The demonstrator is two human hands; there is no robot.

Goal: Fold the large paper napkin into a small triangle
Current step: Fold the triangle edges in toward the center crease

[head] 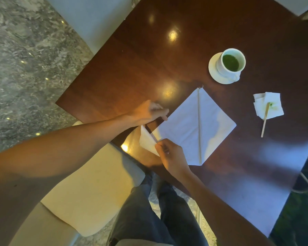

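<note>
Head view: the white paper napkin (190, 126) lies on the dark wooden table (135, 64), a crease running down its middle, its near-left corner lifted off the table edge. The right hand (169, 155) pinches that corner with curled fingers; the left hand (148, 112) grips the napkin's left edge. Beyond the napkin stands a cup (231, 62) on a saucer (214, 73); right of the napkin, a stained tissue (272, 107) under a wooden stirrer (265, 121).

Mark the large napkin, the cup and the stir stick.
large napkin (185, 126): head view, flat left panel.
cup (231, 61): head view, green drink inside.
stir stick (265, 121): head view, mid shaft.
</note>
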